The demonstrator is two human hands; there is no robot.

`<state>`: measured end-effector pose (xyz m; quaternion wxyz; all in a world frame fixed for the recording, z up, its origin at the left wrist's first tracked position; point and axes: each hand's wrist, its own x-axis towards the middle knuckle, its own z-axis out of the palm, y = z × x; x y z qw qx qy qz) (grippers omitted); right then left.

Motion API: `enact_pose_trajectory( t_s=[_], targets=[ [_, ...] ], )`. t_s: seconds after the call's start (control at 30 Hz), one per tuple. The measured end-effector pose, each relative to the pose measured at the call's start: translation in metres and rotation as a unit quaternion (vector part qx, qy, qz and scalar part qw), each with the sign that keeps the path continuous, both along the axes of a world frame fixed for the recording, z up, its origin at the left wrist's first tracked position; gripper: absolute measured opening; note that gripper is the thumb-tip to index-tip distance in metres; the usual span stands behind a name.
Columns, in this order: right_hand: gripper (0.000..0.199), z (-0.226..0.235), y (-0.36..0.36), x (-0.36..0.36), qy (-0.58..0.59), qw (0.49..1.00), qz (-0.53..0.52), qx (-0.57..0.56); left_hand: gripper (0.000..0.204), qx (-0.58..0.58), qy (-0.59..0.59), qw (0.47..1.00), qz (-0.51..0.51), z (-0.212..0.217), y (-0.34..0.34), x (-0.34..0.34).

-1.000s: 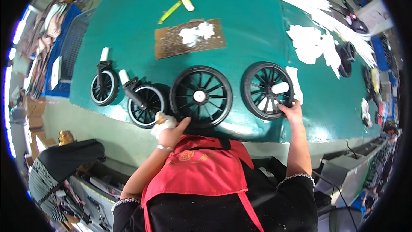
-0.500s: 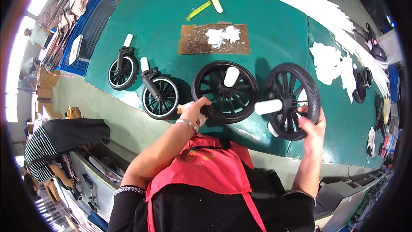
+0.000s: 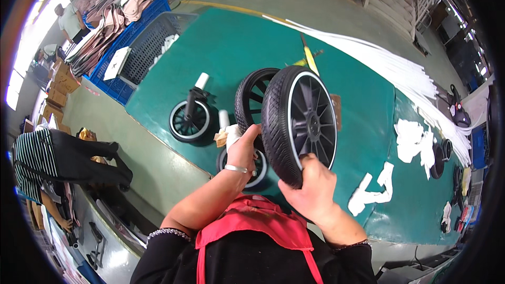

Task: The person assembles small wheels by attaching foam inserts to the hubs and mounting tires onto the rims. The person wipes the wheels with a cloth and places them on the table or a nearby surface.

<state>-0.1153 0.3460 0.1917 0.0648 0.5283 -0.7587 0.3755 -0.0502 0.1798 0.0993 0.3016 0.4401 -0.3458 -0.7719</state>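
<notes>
My right hand (image 3: 313, 186) grips a large black spoked wheel (image 3: 314, 126) low on its tyre. It is held up on edge above the table, a pale ring round its spokes facing right. Just left of it my left hand (image 3: 243, 155) is closed on the lower tyre of a second large black wheel (image 3: 247, 97), partly hidden behind the first. White material (image 3: 232, 135) and a tan scrap (image 3: 221, 138) show at the left fingers. Behind this hand is a small fork-mounted wheel (image 3: 259, 172), mostly covered. Another small fork-mounted wheel (image 3: 189, 121) lies farther left.
The green table (image 3: 221, 42) bears a yellow-handled knife (image 3: 309, 58), white wrapping pieces (image 3: 372, 192), more crumpled white wrapping (image 3: 413, 139) and long white strips (image 3: 363, 52). Blue crates (image 3: 147, 42) stand at the far left. A person in stripes (image 3: 34, 158) bends at the left.
Both large wheels have been lifted, turned on edge and brought together. My right hand has moved left with its wheel; the white pieces at their hubs no longer show. The view has shifted.
</notes>
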Motion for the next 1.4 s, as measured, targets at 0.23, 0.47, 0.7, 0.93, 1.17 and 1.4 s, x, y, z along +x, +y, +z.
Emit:
enact_pose_trajectory(
  t_s=[0.23, 0.47, 0.7, 0.93, 1.17, 1.4],
  targets=[
    [0.041, 0.002, -0.166, 0.070, -0.030, 0.997, -0.019, 0.061, 0.023, -0.092, 0.118, 0.988, 0.030, 0.000, -0.138, 0.065],
    [0.044, -0.001, -0.313, 0.119, -0.021, 0.990, 0.047, 0.131, 0.027, -0.051, 0.216, 0.974, -0.049, -0.010, -0.280, 0.114],
    [0.050, -0.009, -0.408, 0.099, -0.087, 0.979, 0.110, 0.150, 0.037, 0.115, 0.298, 0.942, -0.106, -0.068, -0.359, 0.131],
    [0.041, -0.046, -0.490, 0.114, -0.007, 0.961, 0.135, 0.241, 0.026, 0.084, 0.457, 0.876, -0.132, -0.147, -0.424, 0.132],
    [0.037, -0.119, -0.557, 0.069, 0.014, 0.966, 0.103, 0.237, 0.016, 0.107, 0.114, 0.978, -0.136, -0.143, -0.490, 0.070],
    [0.041, -0.134, -0.610, 0.010, -0.001, 0.968, 0.086, 0.237, 0.023, 0.161, 0.145, 0.969, -0.122, -0.155, -0.555, 0.040]
  ],
)
